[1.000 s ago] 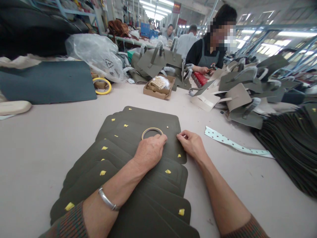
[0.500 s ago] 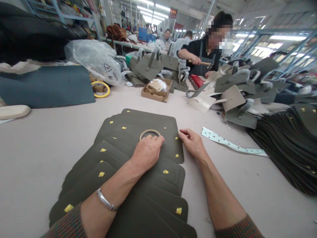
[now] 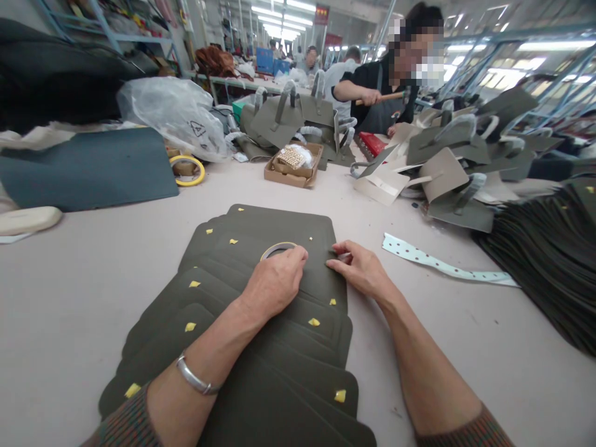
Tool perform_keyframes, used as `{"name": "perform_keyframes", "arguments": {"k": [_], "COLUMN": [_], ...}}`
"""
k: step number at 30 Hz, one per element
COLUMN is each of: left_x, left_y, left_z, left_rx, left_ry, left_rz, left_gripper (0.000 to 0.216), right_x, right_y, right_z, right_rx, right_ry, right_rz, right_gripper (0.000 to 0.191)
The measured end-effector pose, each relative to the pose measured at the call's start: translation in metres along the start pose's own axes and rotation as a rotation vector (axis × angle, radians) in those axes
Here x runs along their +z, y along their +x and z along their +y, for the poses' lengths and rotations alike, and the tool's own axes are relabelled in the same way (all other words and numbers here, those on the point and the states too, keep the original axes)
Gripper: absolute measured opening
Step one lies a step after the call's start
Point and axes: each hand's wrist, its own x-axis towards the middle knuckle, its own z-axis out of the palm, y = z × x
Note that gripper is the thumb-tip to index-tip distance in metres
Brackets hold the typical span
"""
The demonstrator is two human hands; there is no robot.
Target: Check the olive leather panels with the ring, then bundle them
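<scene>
Dark olive leather-like panels lie overlapped in a fanned stack on the table, with small yellow tape pieces stuck on them. My left hand is closed around the near side of a roll of tape, held over the top panel; its fingertips pinch together and hide what is between them. At the top panel's right edge is my right hand, thumb and index finger parted, their tips over the edge. I see nothing held between them.
A pale dotted strip lies to the right, before a thick stack of dark pieces. Farther back are a cardboard box, a yellow tape roll and several bags. Across the table a person holds a hammer.
My right thumb and index finger have parted and reached slightly over the panel edge; the yellow piece there no longer shows. My left hand has turned slightly with the tape roll. The person's hammer has risen.
</scene>
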Motion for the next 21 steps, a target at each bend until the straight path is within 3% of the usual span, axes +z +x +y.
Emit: {"name": "perform_keyframes", "arguments": {"k": [7, 12, 15, 18, 21], "left_x": [0.004, 0.005, 0.004, 0.002, 0.0], "left_y": [-0.001, -0.001, -0.001, -0.002, -0.002], "left_z": [-0.003, -0.005, -0.007, -0.007, -0.004], "left_rx": [0.033, 0.08, 0.059, 0.001, 0.025], "left_ry": [-0.038, 0.022, 0.085, 0.108, 0.009], "left_rz": [0.018, 0.107, 0.076, 0.017, 0.045], "left_gripper": [0.014, 0.018, 0.019, 0.019, 0.019], "right_x": [-0.002, 0.003, 0.006, 0.007, 0.006], "right_y": [-0.009, -0.024, -0.029, -0.029, -0.027], "right_z": [-0.005, -0.015, -0.021, -0.024, -0.026], "right_rx": [0.024, -0.117, -0.16, -0.157, -0.141], "right_ry": [0.149, 0.21, 0.262, 0.256, 0.181], "right_rz": [-0.213, -0.346, -0.381, -0.342, -0.097], "right_gripper": [0.036, 0.027, 0.026, 0.029, 0.022]}}
